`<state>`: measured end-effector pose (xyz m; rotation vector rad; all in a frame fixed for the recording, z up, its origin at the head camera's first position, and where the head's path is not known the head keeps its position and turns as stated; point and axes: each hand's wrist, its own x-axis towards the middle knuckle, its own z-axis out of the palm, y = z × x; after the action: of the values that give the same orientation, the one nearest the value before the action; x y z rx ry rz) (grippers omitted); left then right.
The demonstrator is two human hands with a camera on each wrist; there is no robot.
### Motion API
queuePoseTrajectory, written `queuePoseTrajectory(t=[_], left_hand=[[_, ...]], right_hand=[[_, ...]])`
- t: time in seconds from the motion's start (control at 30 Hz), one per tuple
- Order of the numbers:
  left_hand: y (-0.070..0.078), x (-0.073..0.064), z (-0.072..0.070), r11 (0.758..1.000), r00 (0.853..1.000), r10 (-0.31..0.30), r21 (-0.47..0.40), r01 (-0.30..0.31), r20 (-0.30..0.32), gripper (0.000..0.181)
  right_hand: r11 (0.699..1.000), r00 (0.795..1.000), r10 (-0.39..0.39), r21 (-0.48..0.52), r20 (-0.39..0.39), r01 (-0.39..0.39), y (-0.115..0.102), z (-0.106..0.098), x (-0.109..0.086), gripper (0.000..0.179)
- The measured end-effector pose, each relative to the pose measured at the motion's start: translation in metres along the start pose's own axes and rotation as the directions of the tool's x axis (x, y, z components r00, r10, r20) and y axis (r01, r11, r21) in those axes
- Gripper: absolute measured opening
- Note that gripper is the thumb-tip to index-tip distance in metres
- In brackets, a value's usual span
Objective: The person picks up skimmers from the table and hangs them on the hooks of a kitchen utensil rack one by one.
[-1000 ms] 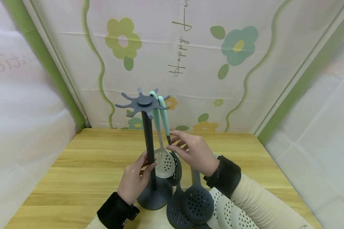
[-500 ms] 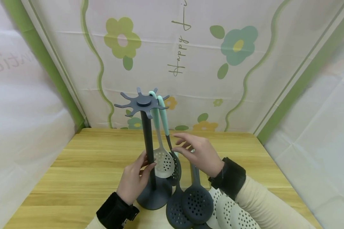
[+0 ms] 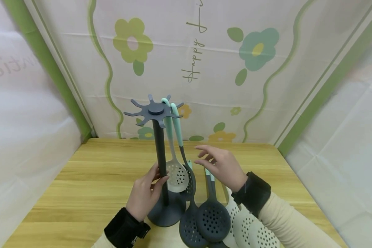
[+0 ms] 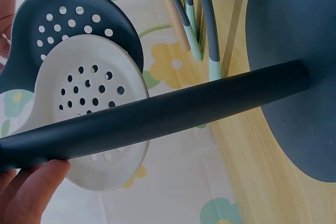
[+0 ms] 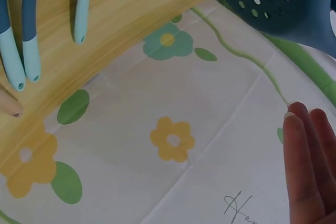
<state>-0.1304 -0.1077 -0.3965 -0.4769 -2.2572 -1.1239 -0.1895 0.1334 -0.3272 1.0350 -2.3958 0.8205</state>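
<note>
My left hand (image 3: 145, 194) grips the black pole (image 3: 160, 148) of an upright utensil stand, with the thumb against it in the left wrist view. The stand has a round base (image 3: 167, 213) and a star-shaped top (image 3: 156, 109) of curved hooks. From its right side hang a white skimmer (image 3: 176, 177) and, beside it, a dark skimmer (image 3: 190, 187), both with mint handles. My right hand (image 3: 221, 165) is in the air to the right of the dark skimmer, apart from it, fingers relaxed and holding nothing. The right wrist view shows its extended fingers (image 5: 304, 166).
Several more utensils lie at the table's front: dark skimmers (image 3: 213, 222) beside the base, then white perforated ones (image 3: 263, 236) under the right forearm. Mint handle ends (image 5: 81, 22) and a wooden handle tip (image 5: 8, 103) point toward the back. Floral cloth (image 3: 217, 86) walls the wooden table (image 3: 105, 175).
My right hand has let go of the dark skimmer and drawn away to the right. The left hand stays on the pole, and both hung skimmers keep their places.
</note>
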Motion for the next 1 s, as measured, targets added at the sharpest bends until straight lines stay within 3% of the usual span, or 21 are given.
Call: queuePoseTrajectory(t=[0.43,0.7,1.0], left_hand=[[-0.001,-0.001,0.0,1.0,1.0,0.011,-0.004,-0.011,-0.006,0.044],[0.0,0.001,0.0,1.0,1.0,-0.002,-0.004,0.002,-0.002,0.043],[0.0,0.0,0.0,1.0,1.0,-0.001,-0.004,0.001,-0.002,0.041]], right_hand=[[0.995,0.996,0.091,-0.049,0.026,-0.089,0.022,0.0,-0.01,0.037],[0.981,0.982,0.182,-0.083,0.052,-0.178,0.033,0.001,-0.018,0.037],[0.971,0.971,0.228,-0.086,0.078,-0.221,0.044,0.002,-0.026,0.036]])
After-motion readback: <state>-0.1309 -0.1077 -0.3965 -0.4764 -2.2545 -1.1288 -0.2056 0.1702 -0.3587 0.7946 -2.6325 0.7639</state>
